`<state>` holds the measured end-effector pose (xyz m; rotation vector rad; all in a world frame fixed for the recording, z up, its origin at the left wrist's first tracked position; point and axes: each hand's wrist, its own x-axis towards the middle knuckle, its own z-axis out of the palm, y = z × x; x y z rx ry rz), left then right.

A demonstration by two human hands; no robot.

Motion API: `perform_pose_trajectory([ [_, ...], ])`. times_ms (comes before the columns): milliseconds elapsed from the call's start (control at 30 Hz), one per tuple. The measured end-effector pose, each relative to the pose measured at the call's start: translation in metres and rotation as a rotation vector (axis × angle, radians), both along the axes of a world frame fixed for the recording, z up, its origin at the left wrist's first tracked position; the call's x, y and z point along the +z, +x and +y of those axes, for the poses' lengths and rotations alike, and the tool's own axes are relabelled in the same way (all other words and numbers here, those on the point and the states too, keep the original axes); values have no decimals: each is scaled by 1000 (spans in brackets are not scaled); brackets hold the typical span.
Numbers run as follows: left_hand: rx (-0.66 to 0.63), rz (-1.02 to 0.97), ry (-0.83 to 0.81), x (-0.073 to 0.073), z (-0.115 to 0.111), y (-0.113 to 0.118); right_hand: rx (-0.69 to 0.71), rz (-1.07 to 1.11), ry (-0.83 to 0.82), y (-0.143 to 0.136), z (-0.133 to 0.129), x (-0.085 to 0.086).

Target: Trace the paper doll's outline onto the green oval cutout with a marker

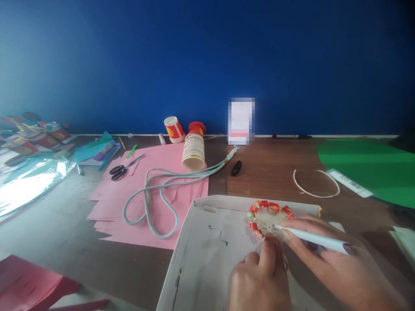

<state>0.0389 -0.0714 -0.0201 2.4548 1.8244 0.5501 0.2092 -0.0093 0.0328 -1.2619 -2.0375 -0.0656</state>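
A: Holding what in the right hand (pixel 335 263)?

B: Grasping a white pen (pixel 319 239) between thumb and fingers, with its tip at the pale middle of a disc (pixel 266 219).

A: And with the left hand (pixel 262 276)?

B: Curled, with fingertips at the near edge of the same disc. Pinching or only pressing? Impossible to tell.

A: Where to look for the disc, then?

B: On a white board (pixel 207 263), towards its far right corner, ringed with red pieces (pixel 274 207) and partly covered by the hands.

A: And farther left on the board?

B: Look for dark squiggles (pixel 223 240).

A: Going past the board?

B: To the left, see overlapping pink sheets (pixel 110 211), with scissors (pixel 119 170) and a looped cord (pixel 171 184) on top. At their far edge, see a cup stack (pixel 193 149), tipped on its side, and just beside it a red-and-white cup (pixel 175 130).

A: And straight ahead?

B: On the table (pixel 256 185), notice a black piece (pixel 236 168) near the cord's end. Farther back, notice a card (pixel 241 121) upright before the blue wall (pixel 194 65).

A: To the right?

B: See a thin white hoop (pixel 319 196), open on its far side, then a pale strip (pixel 350 183) at the edge of a green sheet (pixel 372 168).
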Motion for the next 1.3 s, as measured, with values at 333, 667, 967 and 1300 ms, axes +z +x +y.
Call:
perform_pose_trajectory([
  [333,-27,21,8,5,1,-2,5,-21,14,1,0,0],
  [667,19,13,-19,3,-1,-1,-2,-22,7,2,-2,-1],
  [967,35,-18,-31,4,0,1,-17,-43,25,0,1,0],
  [1300,17,-38,-20,2,0,1,-29,-51,49,-2,1,3],
])
